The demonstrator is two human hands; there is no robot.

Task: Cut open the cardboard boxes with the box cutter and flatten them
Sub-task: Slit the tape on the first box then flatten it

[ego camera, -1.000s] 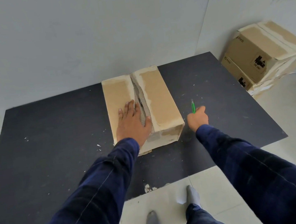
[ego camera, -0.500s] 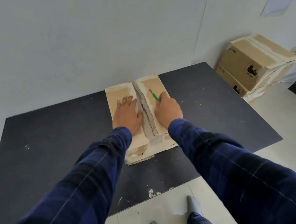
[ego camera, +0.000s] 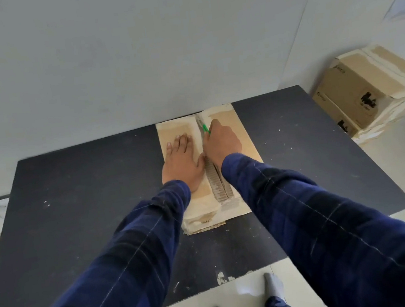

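Head view: a matte black rectangular tabletop (ego camera: 74, 208), flecked with pale scraps, stands against a plain grey wall. On the tiled floor to the right sits a stack of tan cardboard cartons (ego camera: 358, 91) with torn, paper-faced tops. A tan cardboard box (ego camera: 243, 132) lies on the tabletop at its far edge, its top flaps scuffed pale. The left hand (ego camera: 182, 161) presses flat on the left flap, fingers straight. The right hand (ego camera: 222, 143) curls around the green box cutter (ego camera: 205, 128), whose tip meets the centre seam near the far end. One second ago this hand held the cutter beside the box, on the tabletop; the left hand has stayed put. The parted seam exposes a grey ribbed corrugated strip; nothing else inside is discernible.
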